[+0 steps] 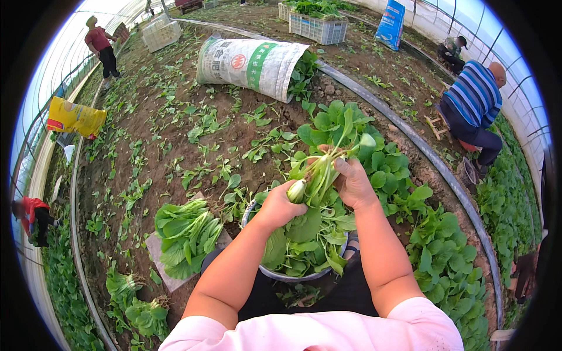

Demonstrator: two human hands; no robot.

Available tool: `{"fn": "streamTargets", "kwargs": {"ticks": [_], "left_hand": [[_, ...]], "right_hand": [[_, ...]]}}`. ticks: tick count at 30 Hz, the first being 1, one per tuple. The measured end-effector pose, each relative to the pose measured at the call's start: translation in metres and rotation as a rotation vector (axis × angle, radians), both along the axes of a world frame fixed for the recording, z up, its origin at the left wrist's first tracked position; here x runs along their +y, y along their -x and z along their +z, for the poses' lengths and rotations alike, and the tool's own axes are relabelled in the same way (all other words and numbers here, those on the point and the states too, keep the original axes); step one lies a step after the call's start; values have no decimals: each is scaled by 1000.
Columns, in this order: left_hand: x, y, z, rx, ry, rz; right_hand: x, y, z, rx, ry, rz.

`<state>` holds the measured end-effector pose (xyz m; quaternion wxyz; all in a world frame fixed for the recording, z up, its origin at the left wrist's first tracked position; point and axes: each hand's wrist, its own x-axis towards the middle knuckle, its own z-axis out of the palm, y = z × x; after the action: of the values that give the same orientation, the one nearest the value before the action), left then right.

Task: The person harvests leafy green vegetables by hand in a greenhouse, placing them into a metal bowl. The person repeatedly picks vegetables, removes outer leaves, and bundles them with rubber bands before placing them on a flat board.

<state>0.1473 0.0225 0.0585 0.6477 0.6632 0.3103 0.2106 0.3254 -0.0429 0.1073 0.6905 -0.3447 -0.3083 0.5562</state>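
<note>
My left hand (284,204) is closed around a small bunch of leafy greens (322,180) with pale stems, its roots pointing up and away from me. My right hand (351,177) grips the same plants near their roots, thumb on the stems. Both hands are above a round basin (285,276) between my knees, which holds loose green leaves (307,252). To the left, a pile of leafy greens (186,237) lies on a flat board (173,281). Growing greens (386,169) stand just beyond and to the right of my right hand.
A white woven sack (250,66) of greens lies ahead. Farther off are a plastic crate (317,30), a blue bag (390,24) and a yellow bag (77,117). A grey hose (412,134) curves along the right. Rooted bunches (147,313) lie lower left. Several people are around, one seated at right (474,98).
</note>
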Motion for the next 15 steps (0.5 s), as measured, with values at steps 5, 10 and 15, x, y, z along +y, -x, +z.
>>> {"fn": "streamTargets", "kwargs": {"ticks": [5, 10, 15], "left_hand": [[10, 10, 4, 207, -92, -115], [5, 13, 15, 295, -205, -95], [-3, 14, 28, 344, -322, -30]], "right_hand": [[-6, -7, 24, -119, -60, 92], [-5, -6, 29, -6, -85, -203], [-4, -5, 26, -215, 14, -571]]}}
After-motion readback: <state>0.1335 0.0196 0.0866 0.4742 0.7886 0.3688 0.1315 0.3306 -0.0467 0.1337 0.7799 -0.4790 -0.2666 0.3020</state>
